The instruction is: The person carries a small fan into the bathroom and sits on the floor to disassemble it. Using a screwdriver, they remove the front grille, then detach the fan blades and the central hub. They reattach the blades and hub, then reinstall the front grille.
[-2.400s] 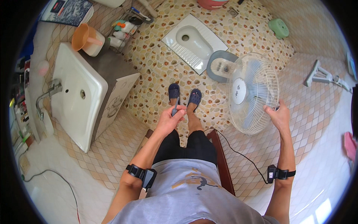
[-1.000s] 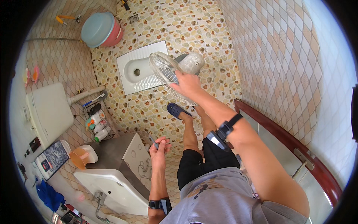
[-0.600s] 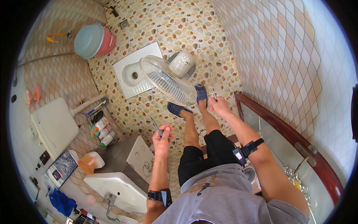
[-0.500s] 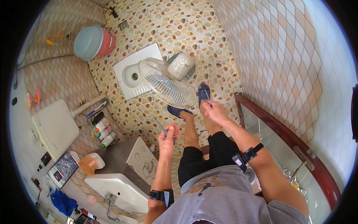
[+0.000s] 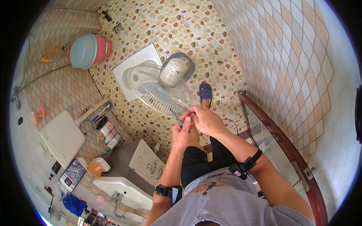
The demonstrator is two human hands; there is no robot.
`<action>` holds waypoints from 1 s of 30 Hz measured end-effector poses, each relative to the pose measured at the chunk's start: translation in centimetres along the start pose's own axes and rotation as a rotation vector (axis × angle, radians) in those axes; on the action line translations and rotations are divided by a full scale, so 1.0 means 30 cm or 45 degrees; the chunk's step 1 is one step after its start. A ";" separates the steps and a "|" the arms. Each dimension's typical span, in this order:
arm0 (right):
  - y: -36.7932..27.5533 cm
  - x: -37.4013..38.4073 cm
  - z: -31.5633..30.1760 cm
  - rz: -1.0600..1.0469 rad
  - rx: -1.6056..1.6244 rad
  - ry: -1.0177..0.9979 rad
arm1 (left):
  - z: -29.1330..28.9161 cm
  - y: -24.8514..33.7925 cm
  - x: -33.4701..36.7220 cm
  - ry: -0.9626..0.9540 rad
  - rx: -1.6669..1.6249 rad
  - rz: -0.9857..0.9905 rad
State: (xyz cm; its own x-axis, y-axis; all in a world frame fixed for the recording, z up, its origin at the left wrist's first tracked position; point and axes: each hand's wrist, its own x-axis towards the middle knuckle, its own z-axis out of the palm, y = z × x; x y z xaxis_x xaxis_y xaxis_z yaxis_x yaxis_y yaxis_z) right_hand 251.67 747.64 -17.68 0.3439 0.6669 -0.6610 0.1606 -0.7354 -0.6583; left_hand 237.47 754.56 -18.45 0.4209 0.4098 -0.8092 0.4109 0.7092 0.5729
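Observation:
My left hand is closed around a screwdriver with a grey-blue handle; its thin shaft points up and to the left. Touching or nearly touching it, my right hand pinches a thin, pale rod. What kind of rod this is, I cannot make out, since my fingers cover its near end. Just beyond both hands a standing fan with a white wire cage is on the floor, its cloudy, pale motor housing above a grey round base.
A squat toilet is set in the pebble-patterned floor behind the fan. At the far left stand a pink bucket and pale blue basin. A white sink and cabinet are on the left; a red-brown door frame is on the right.
Both hands have come together in front of me, the right moving left and down, the left moving right. My view has shifted a little. One slipper is now hidden.

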 end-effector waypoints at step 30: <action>0.467 0.918 -0.007 -0.154 0.020 0.161 | -0.166 0.171 0.068 0.567 0.301 0.314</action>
State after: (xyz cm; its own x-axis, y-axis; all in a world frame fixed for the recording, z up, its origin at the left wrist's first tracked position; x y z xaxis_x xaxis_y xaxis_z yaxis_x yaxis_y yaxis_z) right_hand 263.58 755.67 -45.05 0.4369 0.7292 -0.5267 0.1937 -0.6481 -0.7365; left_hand 236.41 761.88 -17.81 0.1664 0.7860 -0.5953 0.5352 0.4351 0.7241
